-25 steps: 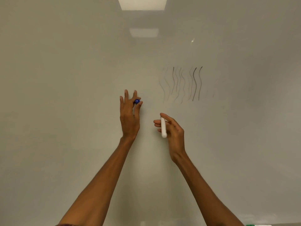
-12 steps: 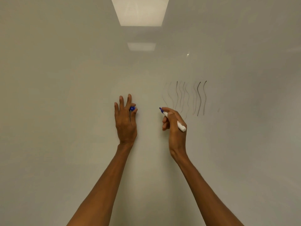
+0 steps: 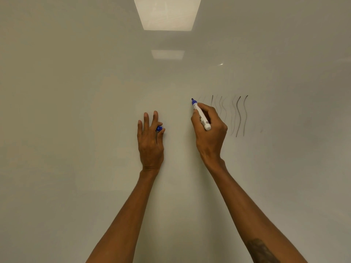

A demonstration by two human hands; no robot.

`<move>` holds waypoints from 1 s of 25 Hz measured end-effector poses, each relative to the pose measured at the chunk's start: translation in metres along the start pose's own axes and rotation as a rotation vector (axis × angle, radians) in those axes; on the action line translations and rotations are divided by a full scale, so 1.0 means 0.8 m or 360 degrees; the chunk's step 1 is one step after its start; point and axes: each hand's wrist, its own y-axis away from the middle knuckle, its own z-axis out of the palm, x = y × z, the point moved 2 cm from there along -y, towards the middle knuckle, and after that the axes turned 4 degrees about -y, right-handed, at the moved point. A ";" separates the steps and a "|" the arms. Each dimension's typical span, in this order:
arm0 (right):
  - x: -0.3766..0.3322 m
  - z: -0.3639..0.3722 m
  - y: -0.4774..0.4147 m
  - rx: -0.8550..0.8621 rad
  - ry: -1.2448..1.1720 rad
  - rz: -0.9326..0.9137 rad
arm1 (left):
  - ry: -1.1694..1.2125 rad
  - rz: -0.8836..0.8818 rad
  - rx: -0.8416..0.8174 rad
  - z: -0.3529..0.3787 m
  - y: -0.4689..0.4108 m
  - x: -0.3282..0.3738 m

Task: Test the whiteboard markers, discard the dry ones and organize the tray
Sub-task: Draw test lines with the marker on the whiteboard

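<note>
A whiteboard [image 3: 76, 130] fills the head view. My right hand [image 3: 209, 133] grips a white marker [image 3: 202, 117] with a blue tip, which points up and left at the board, just left of several wavy black test lines [image 3: 238, 115]. My left hand [image 3: 151, 139] is raised flat toward the board with its fingers mostly straight, pinching the marker's blue cap [image 3: 159, 128] between thumb and forefinger. The marker tray is out of view.
Two ceiling lights reflect in the board, a large reflection [image 3: 167, 13] at the top and a smaller reflection [image 3: 168, 54] below it. The test lines range from faint grey to dark black. Bare board lies to the left and below.
My right hand turned the marker tip-up and raised it to the board beside the wavy lines. The view tilted upward. My left hand kept hold of the cap.
</note>
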 end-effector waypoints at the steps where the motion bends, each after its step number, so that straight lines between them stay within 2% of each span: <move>1: 0.000 0.001 -0.005 0.0001 0.0046 -0.0051 | -0.0002 -0.0009 -0.0016 0.000 0.000 0.000; 4: -0.001 0.004 -0.013 -0.0029 0.0159 -0.0128 | 0.0015 -0.0003 -0.0030 -0.001 0.001 0.001; 7: 0.003 -0.004 0.012 -0.0194 0.0283 -0.0246 | 0.0033 0.0014 -0.0026 -0.003 0.000 0.003; 14: 0.021 -0.031 0.107 -0.0174 0.0321 -0.0016 | 0.0049 0.0010 -0.0075 -0.003 0.000 0.002; 16: 0.015 -0.024 0.093 -0.0175 0.0212 0.0008 | 0.0052 0.0027 -0.0074 -0.004 -0.001 0.003; 22: -0.004 0.011 0.010 -0.0100 0.0186 -0.0186 | 0.0042 0.0015 -0.0044 -0.001 0.004 -0.006; 25: 0.000 0.020 0.003 -0.0199 0.0261 -0.0286 | -0.0010 0.0015 -0.0011 0.002 0.007 -0.011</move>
